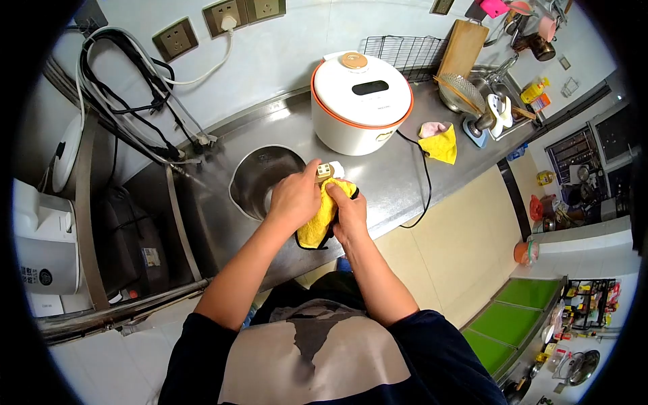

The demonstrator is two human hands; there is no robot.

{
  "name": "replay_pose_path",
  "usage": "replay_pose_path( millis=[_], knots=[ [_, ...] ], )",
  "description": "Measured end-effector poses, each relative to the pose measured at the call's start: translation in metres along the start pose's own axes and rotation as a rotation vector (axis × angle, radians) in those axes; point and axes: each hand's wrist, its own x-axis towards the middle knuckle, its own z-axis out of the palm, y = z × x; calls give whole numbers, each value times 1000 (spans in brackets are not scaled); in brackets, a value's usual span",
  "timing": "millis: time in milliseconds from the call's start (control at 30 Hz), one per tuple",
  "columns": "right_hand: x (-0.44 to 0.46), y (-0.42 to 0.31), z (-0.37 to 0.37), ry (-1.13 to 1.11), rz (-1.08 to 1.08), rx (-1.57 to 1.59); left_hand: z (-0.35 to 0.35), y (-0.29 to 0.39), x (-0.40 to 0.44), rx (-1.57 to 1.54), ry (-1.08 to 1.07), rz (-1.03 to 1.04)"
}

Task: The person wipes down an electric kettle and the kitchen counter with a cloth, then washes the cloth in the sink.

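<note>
Near the front edge of the steel counter, my right hand (349,214) is closed on a yellow cloth (316,228) with dark edging. My left hand (295,199) is closed beside it, fingers around a small gold-and-white piece with square openings (325,171); its exact kind is unclear. The cloth lies against this piece, and part of it hangs below my hands. Behind my left hand a metal inner pot (260,169) stands on the counter, its opening partly covered by my hand. Further back is a white rice cooker (354,131) with an orange rim and closed lid.
A black cord (429,185) runs from the cooker over the counter's front edge. To the right lie a pink-and-yellow cloth (439,143), a strainer (459,94) and the sink (496,88). Bundled cables (125,88) hang at left, above a shelf with a dark bag (131,236).
</note>
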Motion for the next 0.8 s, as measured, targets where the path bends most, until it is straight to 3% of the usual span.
replay_pose_path(
  millis=[467,633,800],
  knots=[
    [6,15,4,29,-63,-69,-7,-20,5,-65,-138,135],
    [5,19,8,44,-96,-54,-16,-22,2,-230,-249,196],
    [6,22,12,104,-245,-145,-10,-23,2,-184,-220,201]
  ],
)
